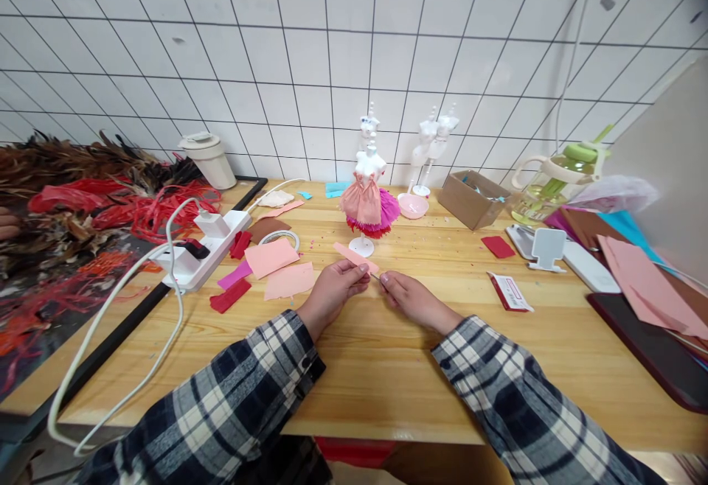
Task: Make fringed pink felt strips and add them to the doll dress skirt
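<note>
My left hand [335, 291] pinches a narrow strip of light pink crepe paper [349, 255] between thumb and fingers. Across from it, my right hand [412, 298] is closed on a thin metal tool [376, 276], whose tip reaches toward the strip. Its exact kind is too small to make out. Just behind both hands stands a small white dress form [369, 165] on a round base, wearing a pink skirt [362, 203] over magenta and red ruffles. Left of my left hand lie cut pink paper pieces [289, 281] and a roll of white tape [279, 237].
A white power strip [207, 253] with looping cables lies at left, near red raffia-like strands [166, 208]. Behind are bare dress forms [428, 138], a pink bowl [414, 206] and a cardboard box [473, 201]. At right are a phone stand [547, 249] and a drink bottle [558, 179].
</note>
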Demonstrator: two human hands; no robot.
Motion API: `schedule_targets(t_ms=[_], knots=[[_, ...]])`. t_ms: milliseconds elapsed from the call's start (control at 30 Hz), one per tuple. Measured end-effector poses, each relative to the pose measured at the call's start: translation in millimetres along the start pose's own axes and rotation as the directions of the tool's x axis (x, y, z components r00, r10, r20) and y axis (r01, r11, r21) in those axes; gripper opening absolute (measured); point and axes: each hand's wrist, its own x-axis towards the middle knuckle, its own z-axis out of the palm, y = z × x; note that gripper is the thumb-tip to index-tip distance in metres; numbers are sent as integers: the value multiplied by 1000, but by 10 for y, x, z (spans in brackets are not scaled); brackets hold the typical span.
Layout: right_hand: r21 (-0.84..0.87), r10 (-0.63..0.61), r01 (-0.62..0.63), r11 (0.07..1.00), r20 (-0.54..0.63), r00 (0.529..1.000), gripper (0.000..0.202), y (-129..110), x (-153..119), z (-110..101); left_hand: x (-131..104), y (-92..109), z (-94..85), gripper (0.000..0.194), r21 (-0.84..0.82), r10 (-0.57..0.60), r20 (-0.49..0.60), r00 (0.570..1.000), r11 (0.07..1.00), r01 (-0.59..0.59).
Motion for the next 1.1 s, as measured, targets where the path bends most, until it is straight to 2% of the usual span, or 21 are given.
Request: schedule_targets(t_ms=[167,400,600,1100], knots=[[21,9,-9,1000,-1,1000,43,11,-5,-2,-4,19,3,29,-24,-11,-35,999,1000,10],[13,50,-49,999,-73,996,40,-23,-21,41,2,13,23,28,-116,-13,-98,995,993,1],[46,87,-82,996,-125,988,36,-49,-1,121,-12,-9,69,30,-108,1,-98,995,994,-12],[24,35,-32,999,-168,985,37,-4,34,153,0,-28,59,30,-91,7,-83,996,996,-15]])
